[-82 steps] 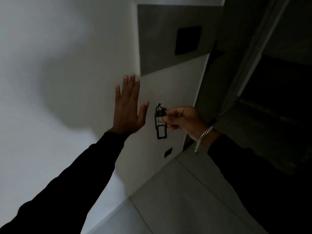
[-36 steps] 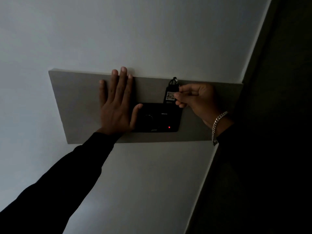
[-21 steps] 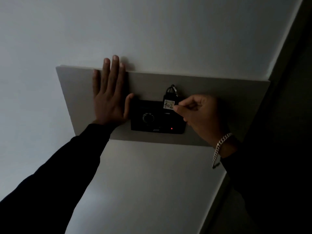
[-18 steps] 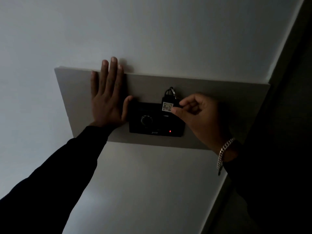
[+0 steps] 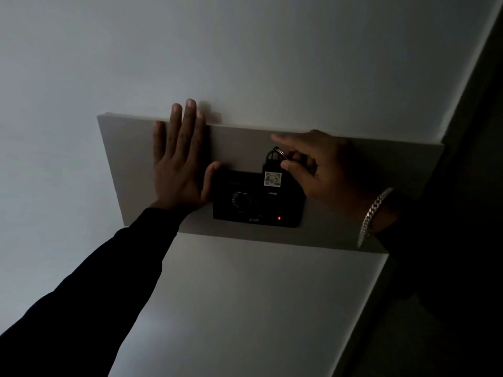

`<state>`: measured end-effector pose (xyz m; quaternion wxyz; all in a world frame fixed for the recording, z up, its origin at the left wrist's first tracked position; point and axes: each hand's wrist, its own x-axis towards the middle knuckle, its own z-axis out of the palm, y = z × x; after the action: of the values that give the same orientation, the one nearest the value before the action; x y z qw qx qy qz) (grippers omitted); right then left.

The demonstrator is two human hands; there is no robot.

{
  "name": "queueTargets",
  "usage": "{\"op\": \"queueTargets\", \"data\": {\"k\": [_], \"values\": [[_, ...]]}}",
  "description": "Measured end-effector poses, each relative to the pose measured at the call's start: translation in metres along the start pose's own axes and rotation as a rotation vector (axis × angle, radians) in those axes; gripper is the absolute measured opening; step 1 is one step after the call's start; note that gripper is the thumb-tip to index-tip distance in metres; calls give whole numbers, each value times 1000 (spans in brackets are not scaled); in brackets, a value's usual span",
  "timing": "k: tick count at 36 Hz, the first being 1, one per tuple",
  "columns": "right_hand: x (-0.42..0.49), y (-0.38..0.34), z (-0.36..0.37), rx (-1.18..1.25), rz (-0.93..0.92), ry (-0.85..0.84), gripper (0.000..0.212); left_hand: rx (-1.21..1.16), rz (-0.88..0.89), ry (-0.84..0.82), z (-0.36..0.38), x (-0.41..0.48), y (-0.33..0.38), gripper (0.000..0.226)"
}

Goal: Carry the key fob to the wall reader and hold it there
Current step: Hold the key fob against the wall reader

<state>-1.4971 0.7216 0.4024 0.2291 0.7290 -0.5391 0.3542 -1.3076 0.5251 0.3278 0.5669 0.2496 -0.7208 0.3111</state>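
The black wall reader (image 5: 255, 202) sits on a grey panel (image 5: 334, 235) and shows a small red light near its lower edge. A black key fob (image 5: 273, 174) with a white "402" label lies flat against the reader's upper right part. My right hand (image 5: 324, 172) pinches the fob at its ring end, index finger stretched out above it. My left hand (image 5: 181, 161) presses flat on the panel, fingers spread, thumb touching the reader's left edge.
A pale wall (image 5: 245, 50) surrounds the panel. At the right, the wall ends at a corner (image 5: 457, 104) with a dark, dim space beyond. A silver bracelet (image 5: 374, 213) hangs on my right wrist.
My right hand has shifted its grip up to the fob's ring end and spread its index finger. The fob now lies on the reader with its label uncovered. My left hand has stayed put.
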Motion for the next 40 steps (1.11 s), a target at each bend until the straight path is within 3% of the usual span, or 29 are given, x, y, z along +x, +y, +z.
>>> {"op": "queueTargets", "data": {"k": [9,14,22,40], "values": [[18,10,-21,-48,-190,-72,21,-9,-13,-23,-2,1,1,70],[18,10,-22,-59,-230,-91,25,-8,-11,-45,-4,2,3,71],[19,10,-22,-41,-243,-178,27,9,95,-98,-7,-2,-5,73],[-8,16,1,-30,-130,-63,29,-14,102,-72,-2,-6,-7,72]]}}
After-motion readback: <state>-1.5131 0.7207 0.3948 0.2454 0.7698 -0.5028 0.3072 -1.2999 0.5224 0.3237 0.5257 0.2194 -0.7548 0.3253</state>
